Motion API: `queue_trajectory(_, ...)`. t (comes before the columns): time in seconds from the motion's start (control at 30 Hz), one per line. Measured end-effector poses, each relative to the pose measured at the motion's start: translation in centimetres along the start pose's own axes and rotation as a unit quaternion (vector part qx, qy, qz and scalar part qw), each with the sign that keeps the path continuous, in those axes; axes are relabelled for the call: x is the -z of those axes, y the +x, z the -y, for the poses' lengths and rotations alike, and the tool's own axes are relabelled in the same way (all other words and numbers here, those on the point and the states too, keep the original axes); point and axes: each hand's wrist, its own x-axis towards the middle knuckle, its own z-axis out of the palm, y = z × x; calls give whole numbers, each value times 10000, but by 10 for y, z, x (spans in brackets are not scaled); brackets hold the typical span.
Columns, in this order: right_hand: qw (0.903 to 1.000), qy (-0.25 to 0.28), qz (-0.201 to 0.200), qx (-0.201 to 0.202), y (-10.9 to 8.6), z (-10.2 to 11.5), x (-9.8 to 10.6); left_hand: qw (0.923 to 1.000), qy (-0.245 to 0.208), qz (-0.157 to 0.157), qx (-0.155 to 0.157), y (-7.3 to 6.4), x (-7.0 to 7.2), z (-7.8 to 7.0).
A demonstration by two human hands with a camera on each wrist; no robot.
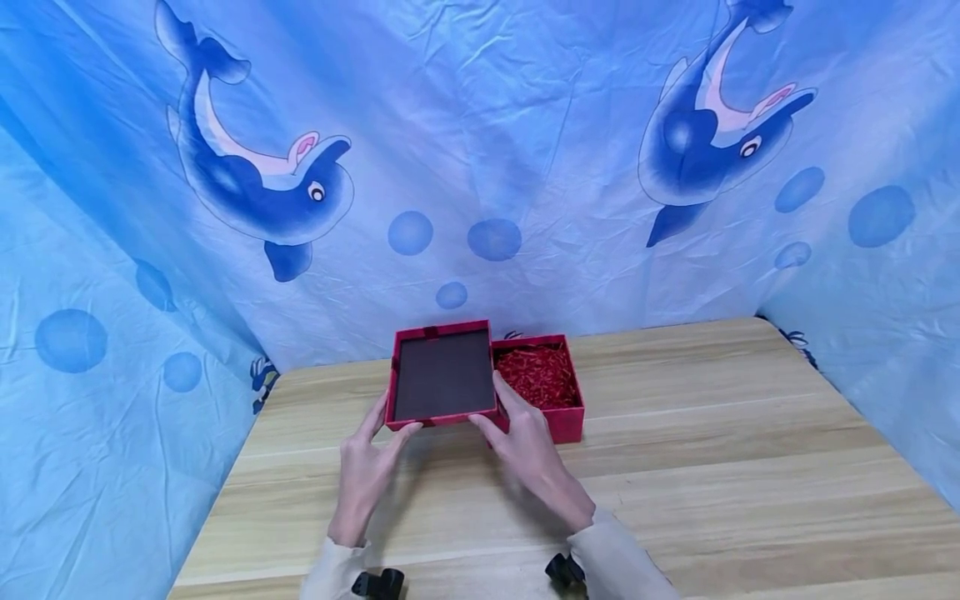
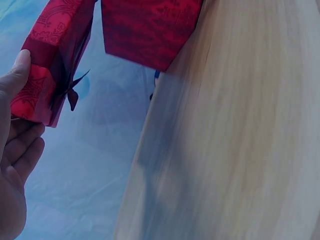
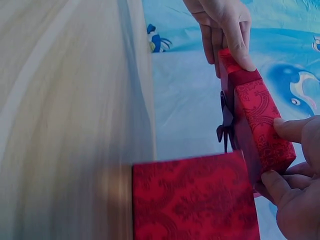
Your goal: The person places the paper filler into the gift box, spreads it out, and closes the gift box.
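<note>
Both hands hold a red box lid up above the table, its dark inside turned toward the head camera. My left hand grips the lid's near left corner, thumb on the side wall and fingers beneath. At the near right corner my right hand pinches the lid between thumb and fingers. The lid's outer wall has a red floral pattern, and a dark ribbon bow hangs on its top face. Just right of the lid stands the open red box, filled with red shredded paper.
The wooden table stretches out to both sides and in front of the box. Behind it hangs a blue curtain printed with dolphins and bubbles, which also runs along both sides.
</note>
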Motion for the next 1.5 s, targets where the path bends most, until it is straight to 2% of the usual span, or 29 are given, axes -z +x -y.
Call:
queue_trajectory(0.27, 9998, -194, -83, -30, -1, -9, 24, 9997, -142, 173, -127, 3, -18, -14)
queue_trajectory(0.47, 9995, -303, -41, -78, -2, -15, 38, 9994, -235, 144, -212, 3, -31, -22)
queue_trajectory(0.7, 9989, -378, -47, -261, -4, -22, 54, 9988, -182, 110, -449, 6, -44, -32)
queue_trajectory(0.83, 9983, -421, -4, -406, -4, -25, 62, 9987, -215, 119, -436, 6, -52, -37)
queue_trajectory(1.17, 9980, -330, 13, -540, -7, -35, 79, 9989, -270, 279, -278, 5, -68, -48)
queue_trajectory(1.5, 9987, 226, -49, -444, -9, -44, 90, 9987, -161, 393, -274, 5, -79, -54)
